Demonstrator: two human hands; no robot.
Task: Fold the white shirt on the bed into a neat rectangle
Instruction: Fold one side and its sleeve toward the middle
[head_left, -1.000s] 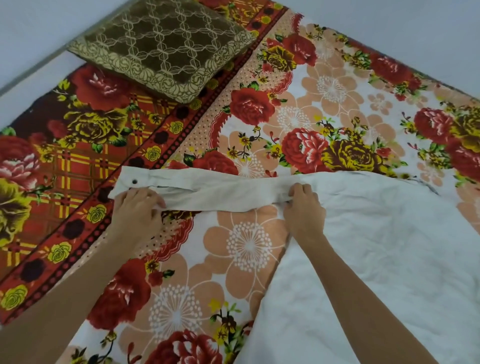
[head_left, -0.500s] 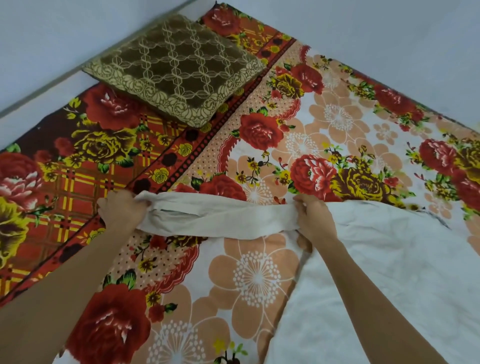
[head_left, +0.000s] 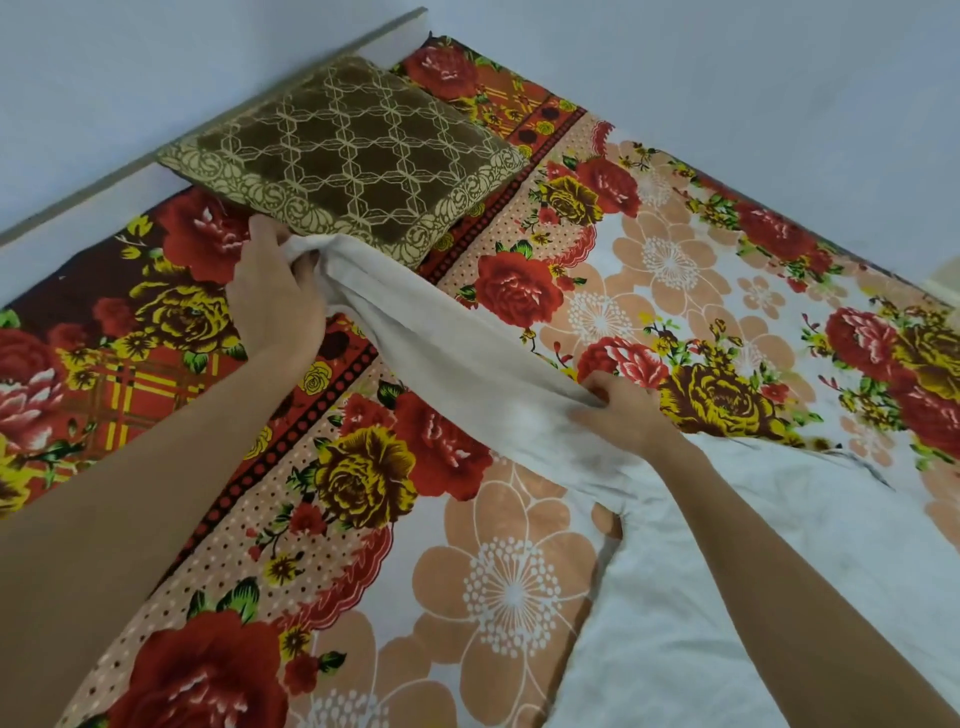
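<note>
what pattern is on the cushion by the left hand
The cushion is olive-brown with a cream lattice and a scrolled cream border, clearest in the head view.

A bed (head_left: 498, 597) fills most of the view and is pushed into a corner of the room. Its sheet (head_left: 675, 249) is white with peach flowers and red and yellow roses. Along the left edge of the bed runs a wide dark red band (head_left: 130, 338) with yellow checks and roses. A brown cushion (head_left: 353, 156) with a gold lattice pattern lies at the bed's far corner, mostly on that band. A pale ledge (head_left: 218, 124) follows the left edge, just behind the cushion. Above it rises a plain blue-grey wall (head_left: 130, 62), and a second wall (head_left: 753, 78) of the same colour borders the far edge. The light is soft and even.
</note>
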